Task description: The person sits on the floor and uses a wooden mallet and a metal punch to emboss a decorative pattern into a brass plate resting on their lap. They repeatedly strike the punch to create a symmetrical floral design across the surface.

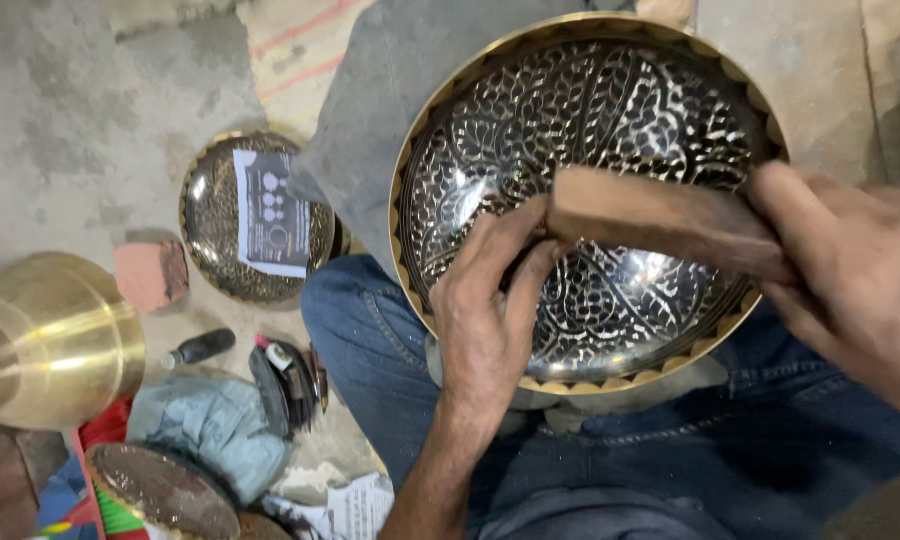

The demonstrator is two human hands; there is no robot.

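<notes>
Head: right hand (850, 270) grips wooden block (660, 220) over engraved brass bowl (590, 130).

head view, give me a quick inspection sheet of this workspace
surface: bare concrete floor; engraved bowl rests on the person's lap.
job's things: engraved bowl with brass rim; wooden block over it.
clutter: second engraved plate with a paper on it, brass vessel, pink block, small dark bottle, grey cloth.
hands: left hand pinches something unclear inside the bowl; right hand grips the wooden block.
cables: nothing seen.
surroundings: striped mat.
</notes>
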